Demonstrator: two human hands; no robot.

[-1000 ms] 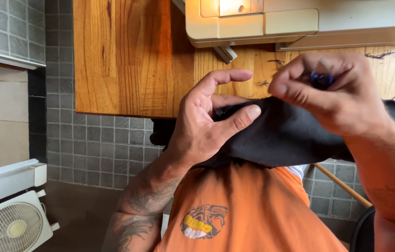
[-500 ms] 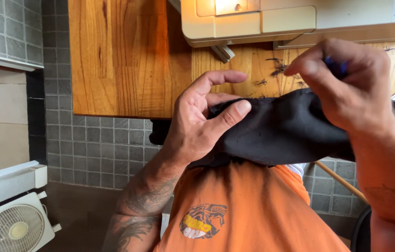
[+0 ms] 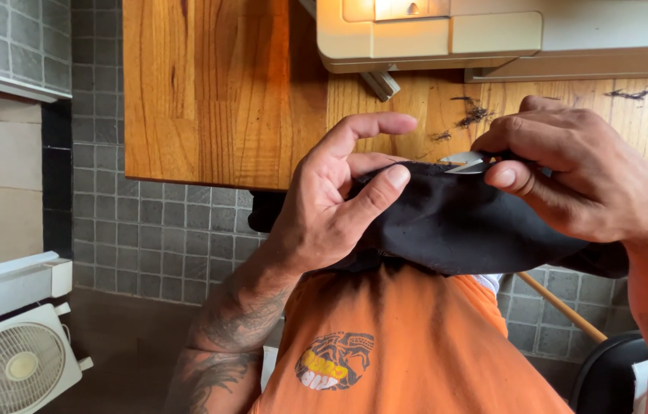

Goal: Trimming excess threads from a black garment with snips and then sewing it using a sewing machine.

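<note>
Black cloth point(image 3: 477, 226): it is held up in the air between both hands, in front of the wooden table point(image 3: 224, 92) and above the orange shirt point(image 3: 408, 345).
Left hand point(image 3: 331, 207): its thumb and one finger pinch the near edge of the cloth; the other fingers are spread out and stick up.
Right hand point(image 3: 577, 176): it grips small thread snips point(image 3: 468, 162). The shiny tips poke out right at the top edge of the cloth.
What changed: half a second ago no blade showed, only a bit of blue handle in the closed right hand. Now the hand has come down lower and the metal tips point at the cloth edge.
What it means: it looks like a loose thread on that edge is about to be cut.
Around: a cream sewing machine point(image 3: 508, 34) sits on the table, with dark thread bits point(image 3: 469, 115) lying near it. A white fan point(image 3: 13, 368) stands on the floor to the left.
In the way: the left fingertip is close to the tips, so it could get nicked.
</note>
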